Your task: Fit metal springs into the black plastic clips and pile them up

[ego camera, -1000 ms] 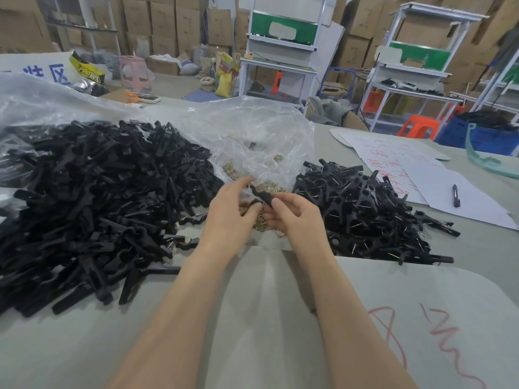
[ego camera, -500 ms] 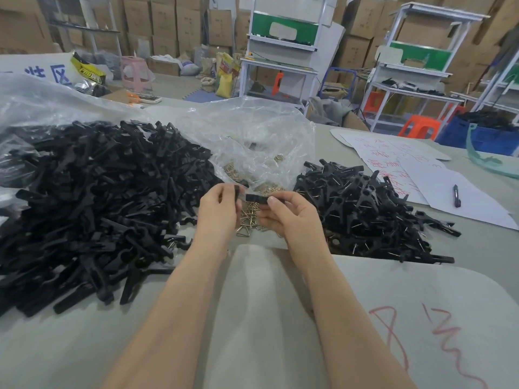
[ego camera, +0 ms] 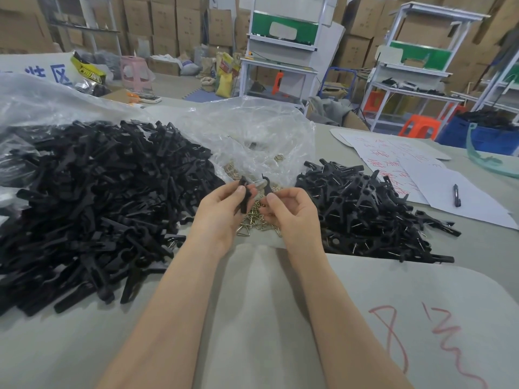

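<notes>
Change since half a second ago: the hands, then being held together around one black piece, are now being held slightly apart, each carrying its own part

Left hand (ego camera: 222, 211): a black clip half (ego camera: 245, 196) is being pinched between thumb and curled fingers, standing roughly upright above the table

Right hand (ego camera: 293, 213): a second clip half (ego camera: 266, 186) is being gripped at its lower end between thumb and forefinger, with its hooked top pointing upward; the remaining fingers are being held curled. The two halves are being held near each other, not touching

Metal springs (ego camera: 257, 224): a small brass-coloured heap is lying on the table beneath and between the hands, spilling from the mouth of a clear plastic bag (ego camera: 252, 136)

Unfitted clip parts (ego camera: 98, 197): a large black heap is lying to the left, partly on plastic sheeting

Fitted clips (ego camera: 365, 211): a smaller pile, with spring wires showing, is lying just right of the right hand

Table (ego camera: 56, 346): grey, bearing papers with red writing (ego camera: 393, 161) and a pen (ego camera: 456, 195) at the far right
</notes>
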`<action>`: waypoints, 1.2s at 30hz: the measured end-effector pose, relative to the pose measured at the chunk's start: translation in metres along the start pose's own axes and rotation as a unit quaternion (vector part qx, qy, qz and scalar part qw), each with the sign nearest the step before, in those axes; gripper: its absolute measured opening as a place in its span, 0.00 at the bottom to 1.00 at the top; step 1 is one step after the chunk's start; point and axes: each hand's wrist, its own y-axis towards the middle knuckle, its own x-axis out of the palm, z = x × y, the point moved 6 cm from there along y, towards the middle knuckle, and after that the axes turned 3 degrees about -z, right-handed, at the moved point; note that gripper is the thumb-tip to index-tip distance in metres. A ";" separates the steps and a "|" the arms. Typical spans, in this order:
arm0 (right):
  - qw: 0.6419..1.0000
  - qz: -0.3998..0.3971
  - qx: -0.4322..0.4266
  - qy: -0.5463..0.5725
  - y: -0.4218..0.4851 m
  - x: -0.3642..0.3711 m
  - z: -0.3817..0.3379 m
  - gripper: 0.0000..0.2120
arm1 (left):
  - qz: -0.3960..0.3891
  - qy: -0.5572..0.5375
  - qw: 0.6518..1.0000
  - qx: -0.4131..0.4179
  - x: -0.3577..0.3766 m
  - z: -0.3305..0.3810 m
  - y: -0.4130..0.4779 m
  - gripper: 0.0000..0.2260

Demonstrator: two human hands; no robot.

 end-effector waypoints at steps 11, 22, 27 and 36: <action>0.998 -0.028 -0.013 -0.053 -0.002 0.005 -0.001 0.07 | -0.011 0.126 0.990 0.056 0.003 0.000 0.001 0.08; 0.999 0.012 -0.011 -0.052 0.000 -0.003 -0.001 0.08 | -0.030 0.187 0.980 0.057 0.006 -0.003 0.002 0.10; 0.999 0.018 -0.021 -0.041 0.000 -0.004 -0.004 0.08 | -0.017 0.206 0.977 0.053 0.005 -0.003 0.002 0.11; 0.999 0.016 -0.019 -0.026 -0.001 -0.004 -0.007 0.09 | -0.029 0.191 0.979 0.059 0.005 -0.004 0.003 0.11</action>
